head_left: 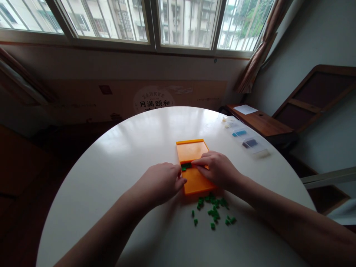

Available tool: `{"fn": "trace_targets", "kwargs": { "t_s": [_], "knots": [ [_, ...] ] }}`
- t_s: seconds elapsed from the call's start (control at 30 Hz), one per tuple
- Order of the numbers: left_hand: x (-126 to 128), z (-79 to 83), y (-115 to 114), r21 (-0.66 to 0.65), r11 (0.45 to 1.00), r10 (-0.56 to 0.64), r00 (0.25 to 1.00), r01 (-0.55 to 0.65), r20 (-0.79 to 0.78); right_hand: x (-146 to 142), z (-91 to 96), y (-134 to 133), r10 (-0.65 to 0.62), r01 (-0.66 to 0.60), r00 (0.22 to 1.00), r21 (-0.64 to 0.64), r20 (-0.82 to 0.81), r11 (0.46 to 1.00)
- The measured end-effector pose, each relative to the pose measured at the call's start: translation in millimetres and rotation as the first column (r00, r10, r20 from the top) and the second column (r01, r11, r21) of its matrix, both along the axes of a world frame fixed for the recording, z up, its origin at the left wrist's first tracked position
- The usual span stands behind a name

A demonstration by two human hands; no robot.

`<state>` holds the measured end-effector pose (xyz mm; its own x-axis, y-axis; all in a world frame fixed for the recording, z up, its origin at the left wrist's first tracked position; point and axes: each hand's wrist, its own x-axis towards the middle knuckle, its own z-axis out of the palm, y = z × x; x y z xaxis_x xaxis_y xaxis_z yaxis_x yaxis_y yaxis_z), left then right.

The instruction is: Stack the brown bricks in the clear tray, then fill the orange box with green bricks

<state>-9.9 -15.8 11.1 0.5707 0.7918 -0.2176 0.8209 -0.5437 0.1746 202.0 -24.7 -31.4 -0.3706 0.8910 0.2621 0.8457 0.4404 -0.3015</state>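
Observation:
A shallow orange plastic tray (198, 182) lies on the white table, with a raised strip across its middle. Small green blocks (186, 166) sit in a row along that strip. At the tray's left edge, my left hand (166, 181) is closed, with its fingers curled round the edge and the thumb over the lower panel. My right hand (218, 168) reaches over the right side, fingertips drawn together at the right end of the green row. Whatever is between those fingertips is hidden. Several loose green blocks (214, 213) are scattered on the table below the tray.
A clear compartment box (256, 149) holding blue and dark pieces lies at the right side of the round white table (111, 155). Beyond it, a white paper (246, 109) rests on a wooden chair seat (267, 122). Windows (186, 22) line the far wall.

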Motion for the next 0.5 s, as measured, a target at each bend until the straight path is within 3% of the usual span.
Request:
{"fn": "trace_targets", "kwargs": {
  "t_s": [0.2,0.37,0.5],
  "knots": [
    [-2.2,7.6,-0.4,0.053,0.999,-0.011,0.999,0.010,0.032,13.8,10.9,-4.2,0.021,-0.016,0.998,0.078,-0.058,0.997],
    [-0.2,18.5,-9.7,0.100,0.988,-0.134,0.983,0.122,0.126,36.6,41.9,-18.6,0.301,-0.297,0.943,0.049,-0.139,0.954],
    [5.4,18.8,-17.9,0.015,0.948,-0.313,0.925,0.317,0.213,40.6,57.8,-31.0,0.406,-0.405,0.914,-0.094,-0.012,0.909]
  ]
}}
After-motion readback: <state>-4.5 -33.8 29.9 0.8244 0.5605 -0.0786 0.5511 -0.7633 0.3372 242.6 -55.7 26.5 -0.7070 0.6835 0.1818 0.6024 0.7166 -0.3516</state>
